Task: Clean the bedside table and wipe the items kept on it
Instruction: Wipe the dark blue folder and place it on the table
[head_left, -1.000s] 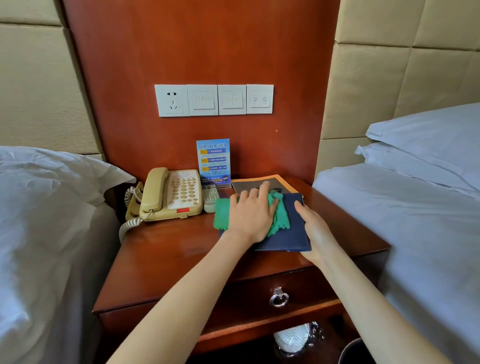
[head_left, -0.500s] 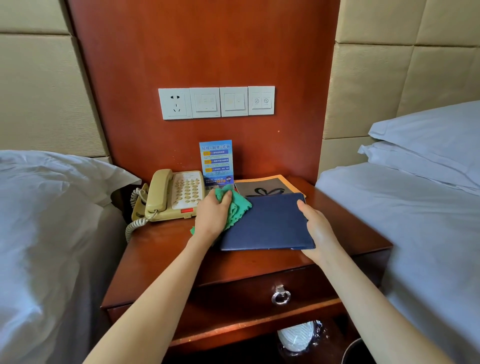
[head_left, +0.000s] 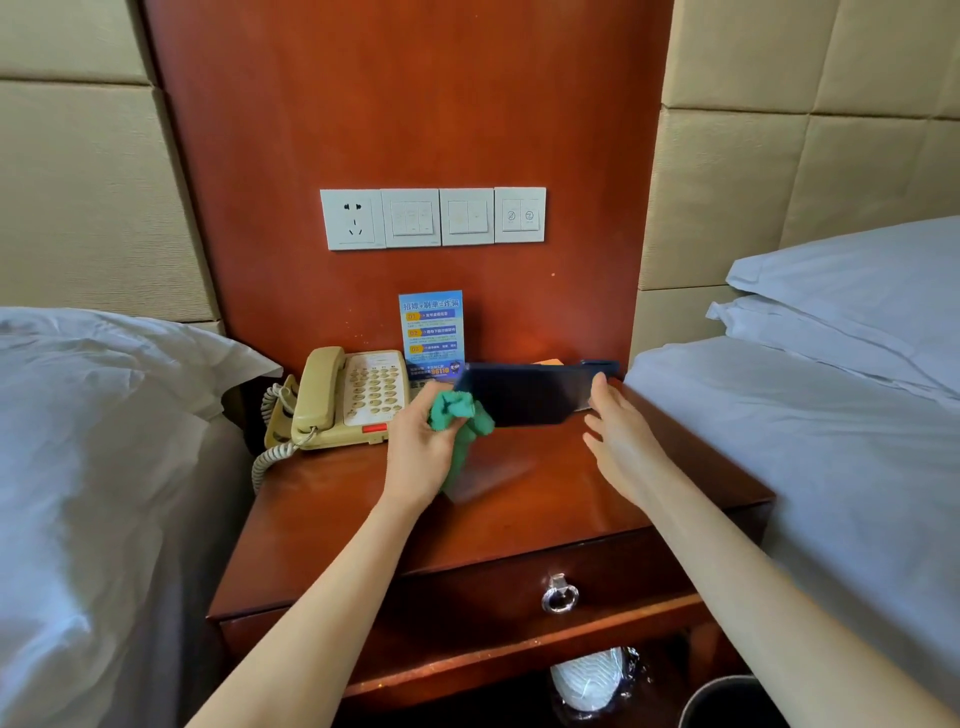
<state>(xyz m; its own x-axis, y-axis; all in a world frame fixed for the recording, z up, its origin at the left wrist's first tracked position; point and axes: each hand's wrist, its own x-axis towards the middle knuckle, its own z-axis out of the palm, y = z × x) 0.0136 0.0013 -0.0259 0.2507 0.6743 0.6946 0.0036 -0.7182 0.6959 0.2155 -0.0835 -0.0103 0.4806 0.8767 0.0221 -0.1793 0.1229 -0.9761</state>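
In a twin room, my left hand (head_left: 421, 447) bunches the green cloth (head_left: 460, 415) and pinches the left edge of the navy folder (head_left: 524, 395), tipped up off the bedside table (head_left: 519, 499), apparently so its underside and the wood beneath can be wiped. My right hand (head_left: 618, 436) hovers at the folder's right edge, fingers spread and relaxed, holding nothing; whether a fingertip touches it I cannot tell. At the far left of the glossy red-brown top sits a beige telephone (head_left: 353, 397), a blue notice card (head_left: 431, 335) behind. White-sheeted beds flank the table; switch plates (head_left: 434, 217) line the wood panel above.
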